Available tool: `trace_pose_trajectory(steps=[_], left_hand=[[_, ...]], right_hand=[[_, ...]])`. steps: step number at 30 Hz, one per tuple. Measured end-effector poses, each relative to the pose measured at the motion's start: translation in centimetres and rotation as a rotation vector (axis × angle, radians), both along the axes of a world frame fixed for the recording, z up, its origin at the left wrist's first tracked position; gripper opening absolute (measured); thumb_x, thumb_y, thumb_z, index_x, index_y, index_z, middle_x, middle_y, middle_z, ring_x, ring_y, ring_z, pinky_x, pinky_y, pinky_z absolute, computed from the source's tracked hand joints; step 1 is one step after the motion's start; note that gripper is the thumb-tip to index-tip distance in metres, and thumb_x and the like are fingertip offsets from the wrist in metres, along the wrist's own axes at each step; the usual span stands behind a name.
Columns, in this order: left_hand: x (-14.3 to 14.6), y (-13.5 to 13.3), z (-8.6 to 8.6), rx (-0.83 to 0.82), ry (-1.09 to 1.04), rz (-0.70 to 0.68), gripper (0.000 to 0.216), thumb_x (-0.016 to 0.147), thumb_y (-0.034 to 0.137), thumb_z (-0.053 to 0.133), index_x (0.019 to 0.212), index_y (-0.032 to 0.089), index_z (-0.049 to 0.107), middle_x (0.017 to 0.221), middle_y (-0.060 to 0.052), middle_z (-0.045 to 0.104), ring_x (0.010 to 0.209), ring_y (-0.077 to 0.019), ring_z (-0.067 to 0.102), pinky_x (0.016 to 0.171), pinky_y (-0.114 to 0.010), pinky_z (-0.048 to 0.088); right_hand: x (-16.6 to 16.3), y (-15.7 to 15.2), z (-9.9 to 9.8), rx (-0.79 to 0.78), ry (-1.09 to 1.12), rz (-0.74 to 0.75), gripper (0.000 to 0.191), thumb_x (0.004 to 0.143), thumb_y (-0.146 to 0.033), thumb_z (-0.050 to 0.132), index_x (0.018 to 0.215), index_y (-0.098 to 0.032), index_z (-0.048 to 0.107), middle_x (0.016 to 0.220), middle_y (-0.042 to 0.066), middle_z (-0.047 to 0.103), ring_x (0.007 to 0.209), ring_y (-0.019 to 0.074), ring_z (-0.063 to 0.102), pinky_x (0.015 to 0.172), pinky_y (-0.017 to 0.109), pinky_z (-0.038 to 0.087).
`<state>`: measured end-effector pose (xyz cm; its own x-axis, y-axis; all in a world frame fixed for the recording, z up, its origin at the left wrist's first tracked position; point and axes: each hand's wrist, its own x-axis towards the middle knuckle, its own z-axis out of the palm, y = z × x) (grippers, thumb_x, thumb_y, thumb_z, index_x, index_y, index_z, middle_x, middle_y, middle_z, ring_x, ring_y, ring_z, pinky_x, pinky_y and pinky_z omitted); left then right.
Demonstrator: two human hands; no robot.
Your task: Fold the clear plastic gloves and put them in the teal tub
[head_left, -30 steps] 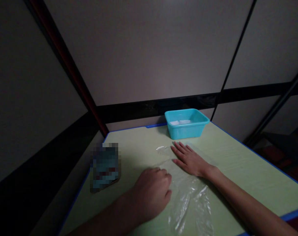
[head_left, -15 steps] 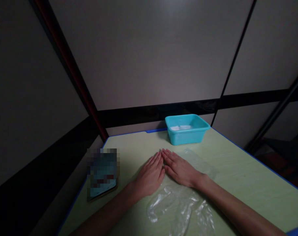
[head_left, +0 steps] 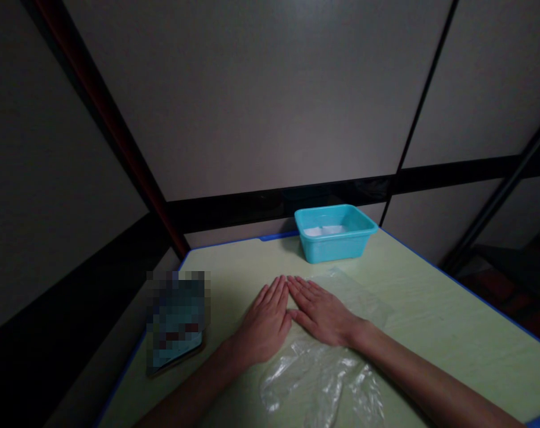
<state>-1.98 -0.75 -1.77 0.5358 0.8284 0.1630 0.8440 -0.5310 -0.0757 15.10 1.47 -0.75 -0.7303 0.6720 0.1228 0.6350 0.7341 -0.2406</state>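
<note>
Far left: a dark wall panel point(head_left: 38, 196), then a reddish upright post point(head_left: 104, 139) slanting down toward the table's far corner. On the left of the pale green table point(head_left: 435, 345) stands a blurred, tilted object point(head_left: 178, 324); it may be a phone, but the blur leaves that unsettled.

Right of it, the left hand point(head_left: 264, 324) lies palm down, fingers straight and together, gripping nothing, pointing to the far side. A clear plastic bag point(head_left: 314, 380) is spread on the table at mid-scene, flatter at its far part and crumpled with bright creases at its near part. The right hand point(head_left: 321, 312) lies flat on the bag, palm down, likewise gripping nothing, angled inward so its fingertips are just beside those of the left.

Beyond the hands, far and slightly right: a turquoise basin point(head_left: 336, 248), upright, white material point(head_left: 326, 230) inside. Blue edging point(head_left: 466, 286) borders the table's right side.
</note>
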Motion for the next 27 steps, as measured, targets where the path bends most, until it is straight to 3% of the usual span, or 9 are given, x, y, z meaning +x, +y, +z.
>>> trace_pose_trajectory(steps=[16, 27], left_hand=[[0.1, -0.2, 0.7, -0.074, -0.004, 0.01, 0.05, 0.084, 0.026, 0.027, 0.13, 0.007, 0.021, 0.139, -0.013, 0.017, 0.128, -0.0201, 0.009, 0.104, -0.038, 0.014], [-0.8, 1.7, 1.3, -0.181, -0.047, -0.035, 0.047, 0.087, 0.025, 0.025, 0.132, 0.012, 0.019, 0.14, -0.007, 0.016, 0.128, -0.0135, 0.01, 0.103, -0.035, 0.011]], right_hand=[[6.7, 2.6, -0.7, 0.043, -0.073, -0.173, 0.06, 0.087, -0.049, 0.015, 0.133, -0.011, 0.022, 0.138, 0.008, 0.019, 0.126, 0.0183, 0.016, 0.103, 0.037, 0.019], [7.3, 3.0, -1.2, 0.034, -0.063, -0.228, 0.062, 0.087, -0.052, 0.014, 0.133, -0.011, 0.021, 0.138, 0.007, 0.018, 0.126, 0.0178, 0.015, 0.103, 0.038, 0.018]])
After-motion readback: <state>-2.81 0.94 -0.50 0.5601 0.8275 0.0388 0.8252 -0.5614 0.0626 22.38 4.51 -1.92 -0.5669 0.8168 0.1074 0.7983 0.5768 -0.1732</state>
